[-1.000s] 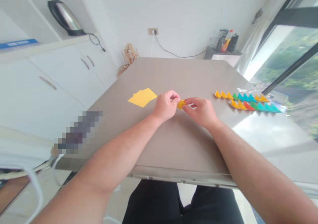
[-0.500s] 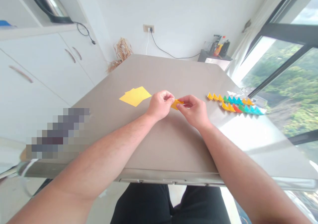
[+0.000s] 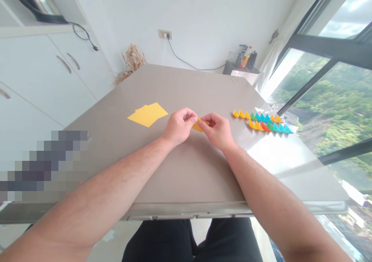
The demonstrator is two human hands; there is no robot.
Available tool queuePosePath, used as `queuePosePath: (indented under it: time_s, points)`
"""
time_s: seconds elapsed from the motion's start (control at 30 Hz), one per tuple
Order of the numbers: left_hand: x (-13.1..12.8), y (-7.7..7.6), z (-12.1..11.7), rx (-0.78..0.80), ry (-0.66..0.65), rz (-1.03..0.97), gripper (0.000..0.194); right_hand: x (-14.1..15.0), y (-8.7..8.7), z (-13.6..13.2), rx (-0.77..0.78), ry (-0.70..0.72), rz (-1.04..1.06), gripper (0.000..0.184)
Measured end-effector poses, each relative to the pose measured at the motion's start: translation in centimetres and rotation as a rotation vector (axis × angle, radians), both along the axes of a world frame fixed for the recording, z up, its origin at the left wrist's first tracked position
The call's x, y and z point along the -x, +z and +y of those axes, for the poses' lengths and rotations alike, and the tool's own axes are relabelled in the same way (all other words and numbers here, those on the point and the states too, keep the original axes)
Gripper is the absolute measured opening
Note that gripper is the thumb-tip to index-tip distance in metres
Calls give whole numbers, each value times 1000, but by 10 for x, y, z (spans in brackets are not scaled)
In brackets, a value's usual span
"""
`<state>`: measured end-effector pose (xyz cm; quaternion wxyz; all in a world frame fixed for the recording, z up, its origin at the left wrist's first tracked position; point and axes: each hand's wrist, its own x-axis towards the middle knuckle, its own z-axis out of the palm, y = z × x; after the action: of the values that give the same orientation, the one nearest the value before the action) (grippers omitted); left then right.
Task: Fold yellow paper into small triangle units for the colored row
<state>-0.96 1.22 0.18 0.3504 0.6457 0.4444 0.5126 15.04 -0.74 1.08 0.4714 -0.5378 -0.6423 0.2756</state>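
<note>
Between my two hands, above the middle of the table, is a small folded piece of yellow paper (image 3: 198, 126). My left hand (image 3: 180, 125) pinches its left side between thumb and fingers. On its right side, my right hand (image 3: 216, 128) grips it the same way. The fingers cover much of the paper, so its exact folds are hidden. A few flat yellow paper sheets (image 3: 147, 115) lie overlapping on the table, just left of my left hand.
Two rows of small folded paper boats (image 3: 265, 126) in yellow, green, blue and red stand on the table (image 3: 186, 169) at the right. A pixelated dark object (image 3: 46, 165) lies at the left edge. Behind the table are a wall socket (image 3: 165, 34) and a low cabinet (image 3: 242, 73).
The view has turned rightward, so everything sits further left in it. Both hands keep hold of the yellow paper, which shows slightly more of its lower side between the fingers.
</note>
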Motion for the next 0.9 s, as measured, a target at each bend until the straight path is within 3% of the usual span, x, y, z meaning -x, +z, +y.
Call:
queuePosePath:
  time_s: [0.57, 0.9]
  points:
    - [0, 3, -2, 24, -6, 7, 12, -1, -1, 2, 4, -12, 15, 17]
    - [2, 3, -3, -48, -17, 182, 8, -3, -1, 2, 60, 13, -68, 14]
